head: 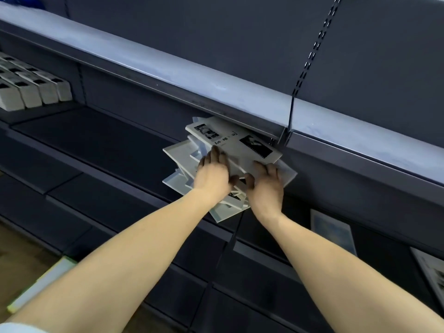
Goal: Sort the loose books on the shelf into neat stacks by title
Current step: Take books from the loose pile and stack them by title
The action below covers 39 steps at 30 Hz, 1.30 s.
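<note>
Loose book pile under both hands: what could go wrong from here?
1. The loose book pile is fanned at odd angles and its lowest books overhang the shelf edge; a push could tip some off.
2. The left hand and right hand rest on top only, so lower books may slide.
3. The top book sits close under the upper shelf; lifting it may catch.

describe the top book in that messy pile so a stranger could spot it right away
On the dark middle shelf, just under the pale shelf edge, lies a fanned pile of white books. The top book lies highest, face up, and alone shows two black photos and black lettering.
</note>
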Each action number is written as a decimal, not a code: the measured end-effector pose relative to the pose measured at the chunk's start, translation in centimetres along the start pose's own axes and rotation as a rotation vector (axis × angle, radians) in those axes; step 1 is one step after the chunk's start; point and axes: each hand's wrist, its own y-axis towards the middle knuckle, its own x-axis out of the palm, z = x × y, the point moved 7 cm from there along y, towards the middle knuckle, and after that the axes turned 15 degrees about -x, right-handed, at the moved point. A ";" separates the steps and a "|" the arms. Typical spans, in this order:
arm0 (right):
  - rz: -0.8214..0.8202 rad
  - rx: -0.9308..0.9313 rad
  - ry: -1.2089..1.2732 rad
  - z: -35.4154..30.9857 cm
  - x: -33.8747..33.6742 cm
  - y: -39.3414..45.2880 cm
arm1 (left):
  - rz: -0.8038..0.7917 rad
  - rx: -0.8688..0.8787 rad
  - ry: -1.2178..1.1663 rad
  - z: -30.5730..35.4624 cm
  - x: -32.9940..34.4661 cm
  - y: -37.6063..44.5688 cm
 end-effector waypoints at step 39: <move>0.313 0.564 0.242 5.9 -2.3 -2.5 | 0.179 0.194 0.151 2.7 -2.5 -2.1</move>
